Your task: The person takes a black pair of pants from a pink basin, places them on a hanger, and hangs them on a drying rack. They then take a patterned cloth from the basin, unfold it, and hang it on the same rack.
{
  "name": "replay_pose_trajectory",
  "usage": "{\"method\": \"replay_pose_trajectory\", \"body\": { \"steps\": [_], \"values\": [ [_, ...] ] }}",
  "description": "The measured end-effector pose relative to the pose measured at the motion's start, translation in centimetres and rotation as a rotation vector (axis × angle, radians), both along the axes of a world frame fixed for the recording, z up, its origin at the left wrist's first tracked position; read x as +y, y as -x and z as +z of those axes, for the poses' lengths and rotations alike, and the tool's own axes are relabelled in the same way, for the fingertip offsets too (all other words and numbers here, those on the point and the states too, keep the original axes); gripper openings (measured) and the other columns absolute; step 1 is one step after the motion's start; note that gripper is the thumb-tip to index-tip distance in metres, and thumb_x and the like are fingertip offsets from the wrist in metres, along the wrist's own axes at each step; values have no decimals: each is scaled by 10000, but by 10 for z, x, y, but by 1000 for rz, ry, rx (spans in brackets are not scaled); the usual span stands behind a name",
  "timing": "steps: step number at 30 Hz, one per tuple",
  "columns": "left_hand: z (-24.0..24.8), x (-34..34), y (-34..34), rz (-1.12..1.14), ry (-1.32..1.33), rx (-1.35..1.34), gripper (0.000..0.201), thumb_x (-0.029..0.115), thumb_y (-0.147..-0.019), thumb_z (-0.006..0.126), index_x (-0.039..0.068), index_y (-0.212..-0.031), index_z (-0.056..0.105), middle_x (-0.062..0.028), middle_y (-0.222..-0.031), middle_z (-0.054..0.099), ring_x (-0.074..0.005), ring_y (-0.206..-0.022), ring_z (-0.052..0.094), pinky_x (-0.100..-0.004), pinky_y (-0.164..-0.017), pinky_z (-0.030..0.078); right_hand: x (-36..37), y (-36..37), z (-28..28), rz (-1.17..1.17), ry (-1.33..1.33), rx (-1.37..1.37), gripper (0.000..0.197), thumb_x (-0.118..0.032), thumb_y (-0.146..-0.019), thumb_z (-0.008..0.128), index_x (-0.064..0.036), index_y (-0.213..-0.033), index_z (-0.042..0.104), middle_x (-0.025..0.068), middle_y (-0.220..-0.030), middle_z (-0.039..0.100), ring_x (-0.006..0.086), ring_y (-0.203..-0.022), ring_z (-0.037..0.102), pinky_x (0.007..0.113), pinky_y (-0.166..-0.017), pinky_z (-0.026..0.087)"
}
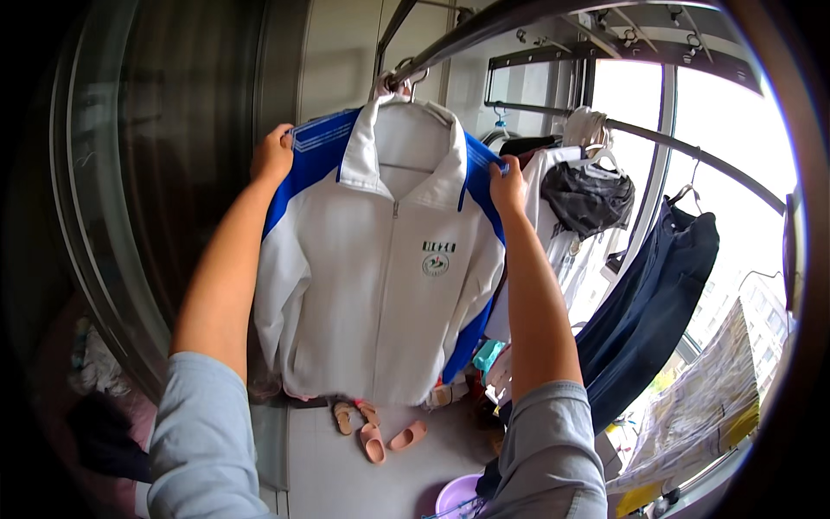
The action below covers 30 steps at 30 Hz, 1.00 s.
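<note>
A white zip-up jacket (346,285) with blue shoulders and a round chest emblem hangs in front of me. A metal hanger (418,78) carries it from a thick rail (484,33) overhead. My left hand (273,154) pinches the jacket's left-side blue shoulder, fingers closed on the cloth. On the other shoulder, my right hand (508,183) grips the blue cloth near the sleeve seam. Both arms are stretched forward and raised. The collar stands spread, and the zip runs closed down the front.
Dark trousers (657,303) hang at the right by the window, with a dark crumpled garment (590,199) and white clothes nearer. Below lie pink slippers (373,443), sandals (343,417) and a purple basin (458,495). A patterned cloth (692,424) hangs at lower right. Glass door panels (186,156) stand left.
</note>
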<state>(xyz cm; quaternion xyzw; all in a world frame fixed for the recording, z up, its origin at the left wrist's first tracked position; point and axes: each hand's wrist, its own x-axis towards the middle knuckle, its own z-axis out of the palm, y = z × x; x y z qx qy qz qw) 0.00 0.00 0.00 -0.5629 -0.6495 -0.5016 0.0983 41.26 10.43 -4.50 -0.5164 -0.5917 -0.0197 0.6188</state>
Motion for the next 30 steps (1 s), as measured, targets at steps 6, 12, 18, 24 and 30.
{"method": "replay_pose_trajectory", "body": {
  "steps": [6, 12, 18, 24, 30],
  "values": [
    [-24, 15, 1, 338, -465, 276, 566, 227, -891, 573, 144, -1407, 357, -212, -1378, 396, -335, -1257, 410, -428, -1027, 358, -7, 26, -5, -279, -280, -119, 569, -275, -863, 593, -184, -1386, 388, 247, -1440, 304, 415, -1270, 372, 508, -1001, 331],
    [-54, -20, -19, 251, 127, 782, 670, 268, -876, 595, 173, -1456, 274, -94, -1519, 231, -278, -1400, 216, -511, -1125, 158, -65, 73, -14, 30, 166, -597, 660, -433, -925, 486, -288, -1485, 169, 172, -1513, 210, 413, -1364, 239, 614, -1057, 209],
    [-115, -40, -46, 22, 358, 724, 696, 294, -896, 566, 191, -1482, 205, -102, -1545, 162, -282, -1419, 165, -516, -1127, 134, -88, 69, -82, -165, -223, -522, 600, -371, -909, 540, -206, -1436, 306, 176, -1459, 307, 383, -1309, 329, 588, -996, 290],
    [-277, -122, -66, -422, 549, 795, 751, 277, -871, 595, 181, -1489, 178, -100, -1560, 86, -294, -1422, 154, -599, -1089, 112, -260, 43, -326, 131, 271, -595, 587, -334, -868, 599, -183, -1392, 383, 162, -1484, 265, 337, -1366, 258, 539, -1061, 254],
    [-498, -186, -117, -794, 910, 836, 866, 384, -844, 618, 168, -1499, 93, -112, -1565, -13, -311, -1431, 106, -668, -1045, 89, -537, -8, -612, -122, 1129, -316, 638, -404, -873, 582, -93, -1382, 357, 264, -1460, 228, 428, -1342, 246, 555, -1025, 309]
  ]
}}
